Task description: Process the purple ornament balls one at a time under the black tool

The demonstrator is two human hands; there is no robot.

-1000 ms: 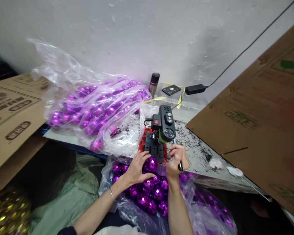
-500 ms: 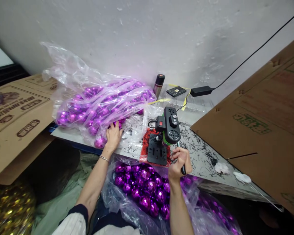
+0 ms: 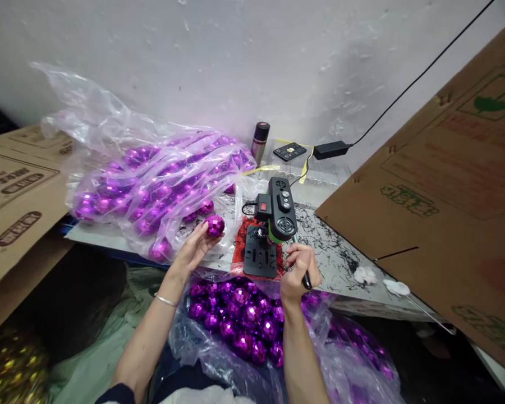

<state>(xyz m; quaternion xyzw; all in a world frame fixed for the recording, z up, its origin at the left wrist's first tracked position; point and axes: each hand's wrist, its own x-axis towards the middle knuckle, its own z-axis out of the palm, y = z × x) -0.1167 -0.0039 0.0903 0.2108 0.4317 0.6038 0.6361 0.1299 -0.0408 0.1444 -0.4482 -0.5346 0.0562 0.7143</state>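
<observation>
My left hand [image 3: 196,247] holds a shiny purple faceted ball [image 3: 214,225] at its fingertips, just left of a small black bench machine [image 3: 283,210]. My right hand [image 3: 299,272] is closed around the black-tipped lever handle [image 3: 307,280] at the machine's right side. The machine's slotted base plate [image 3: 260,252] lies on a red sheet [image 3: 239,249]. Behind my left hand, a clear plastic bag [image 3: 160,185] full of purple balls rests on the table, a few balls at its mouth. Another bag of purple balls [image 3: 244,320] lies below the table edge, in front of me.
Black shavings litter the white table [image 3: 340,286]. Behind the machine are a dark spray can [image 3: 260,140], a phone-like black slab [image 3: 289,151] and a power adapter [image 3: 331,149] with its cord. Cardboard boxes stand at left [image 3: 21,196] and right [image 3: 437,196]. Gold balls [image 3: 12,365] lie lower left.
My left hand has drawn back from the bag's mouth and now holds a purple ball, turned palm up. My right hand stays on the lever handle. The whole view has shifted slightly.
</observation>
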